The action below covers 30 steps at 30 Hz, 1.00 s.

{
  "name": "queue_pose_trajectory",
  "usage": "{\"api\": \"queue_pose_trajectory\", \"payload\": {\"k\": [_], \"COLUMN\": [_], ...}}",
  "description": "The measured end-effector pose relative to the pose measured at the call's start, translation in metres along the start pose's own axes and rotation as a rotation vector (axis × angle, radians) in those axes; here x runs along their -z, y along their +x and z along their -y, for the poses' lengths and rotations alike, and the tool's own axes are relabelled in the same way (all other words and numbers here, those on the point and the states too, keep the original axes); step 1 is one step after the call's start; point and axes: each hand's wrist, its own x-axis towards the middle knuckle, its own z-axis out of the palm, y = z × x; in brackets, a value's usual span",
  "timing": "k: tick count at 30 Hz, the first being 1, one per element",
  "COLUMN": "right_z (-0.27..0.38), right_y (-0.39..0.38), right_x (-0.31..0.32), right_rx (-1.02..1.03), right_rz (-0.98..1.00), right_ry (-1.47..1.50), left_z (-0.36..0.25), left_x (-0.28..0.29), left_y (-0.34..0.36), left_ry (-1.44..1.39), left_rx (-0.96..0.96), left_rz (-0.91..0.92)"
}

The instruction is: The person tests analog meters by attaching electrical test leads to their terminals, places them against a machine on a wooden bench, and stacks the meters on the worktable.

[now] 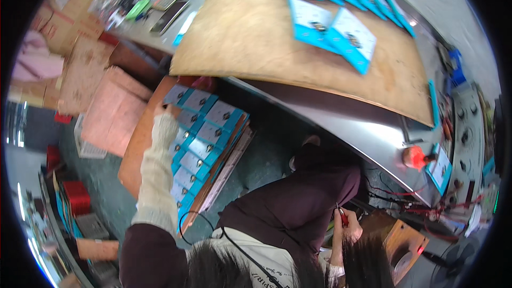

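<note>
My left arm, in a cream knitted sleeve, reaches out to rows of blue-and-white cards (208, 148), each with a small dark and metallic item at its middle. My left hand (168, 109) is at the far left corner of these rows; its fingers are too small and blurred to tell whether they grip a card. Low on the right, beside my thigh, my right hand (350, 229) is closed around a small red-handled tool (344, 217) with a thin metal tip pointing up. The tool's exact kind does not show.
A brown board (229, 32) covers the worktable, with more blue-and-white cards (352, 37) at its far right. A red-orange bottle (413, 157) stands on the metal edge. Brown cardboard (114, 109) lies left of the card rows. A wooden box (405, 245) sits right of my right hand.
</note>
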Motion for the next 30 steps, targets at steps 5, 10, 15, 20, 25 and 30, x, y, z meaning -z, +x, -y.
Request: {"api": "queue_pose_trajectory", "payload": {"k": [5,10,15,20,25,30], "right_z": [0.006,0.02,0.024,0.008,-0.01,0.003], "right_y": [0.011,0.012,-0.005,-0.029,-0.04,-0.023], "right_x": [0.007,0.008,0.01,0.012,0.019,0.023], "right_rx": [0.107,0.172,0.355,0.328,0.096,-0.025], "right_rz": [-0.137,-0.154,-0.054,-0.077,-0.153,-0.248], "right_ry": [0.026,0.138,0.132,0.115,0.065,0.251], "left_z": [-0.097,-0.256,-0.356,-0.369,-0.347,-0.36], "left_x": [0.066,0.153,0.129,0.095,0.126,0.16], "left_y": [0.033,0.092,0.152,0.144,0.067,-0.018], "left_ry": [-0.969,-1.143,-1.025,-0.949,-1.239,-1.763], "left_rx": [0.443,0.071,0.152,0.035,0.167,0.383], "left_rz": [-0.446,0.173,0.541,0.301,0.008,0.438]}}
